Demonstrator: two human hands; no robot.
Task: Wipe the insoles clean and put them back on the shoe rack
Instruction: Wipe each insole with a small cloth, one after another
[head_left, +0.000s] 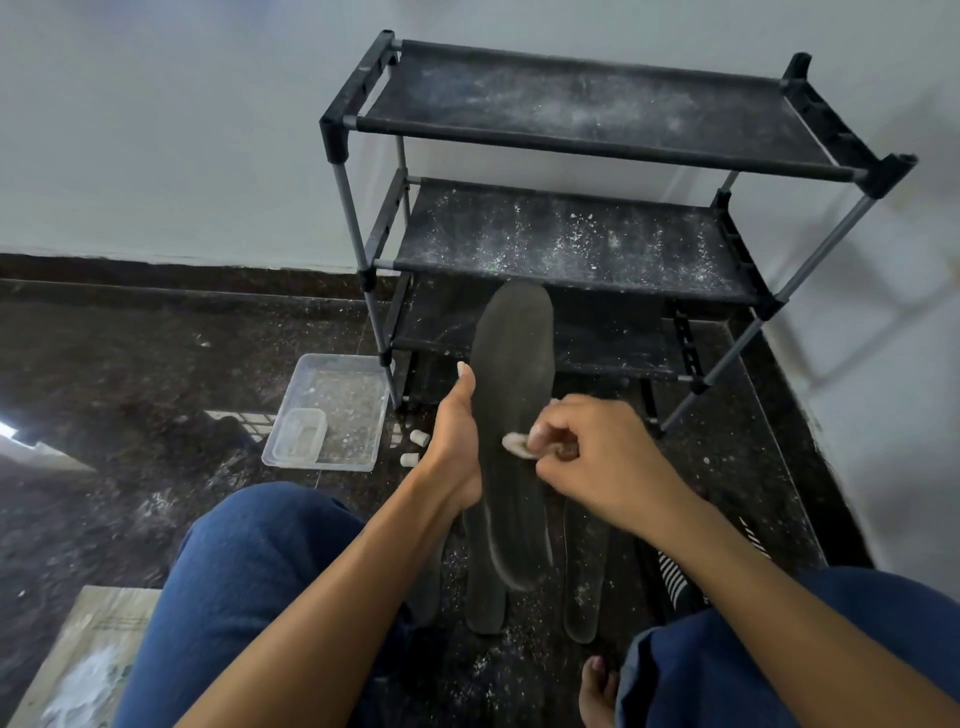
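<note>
head view: left grip (457, 441) clamps insole (511, 364); right grip (587, 452) pinches wipe (517, 446); dusty shoe rack (571, 239) behind.

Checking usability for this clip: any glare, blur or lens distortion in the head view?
Head view: wide-angle bending bows the shoe rack posts; window glare on the floor at left; right hand and its wipe slightly motion-blurred; insole and left hand reasonably sharp.

No text can be read anywhere; the faint print on the sack (98, 629) at lower left is illegible.
</note>
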